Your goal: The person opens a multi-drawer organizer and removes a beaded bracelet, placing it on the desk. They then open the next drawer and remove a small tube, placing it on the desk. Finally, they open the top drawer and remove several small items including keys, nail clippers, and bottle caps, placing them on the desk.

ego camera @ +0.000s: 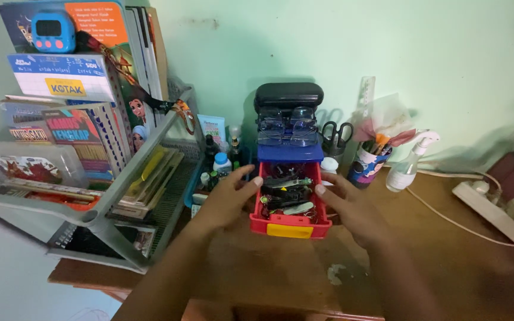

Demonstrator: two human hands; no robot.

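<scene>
Head view: red drawer (pixel 290 224) with yellow handle, pulled out of small blue organiser (pixel 287 153) at desk's back centre, crammed with clips and small tools. Left hand (pixel 224 199) spread, fingertips on drawer's left wall; right hand (pixel 352 208) spread, flat against right wall.

Risk judged: drawer drawn too far could drop out, contents spilled; black case (pixel 288 95) on top could be toppled.

Counted: one drawer, one spray bottle (pixel 408 163), one pair of scissors (pixel 336 134), two hands.
</scene>
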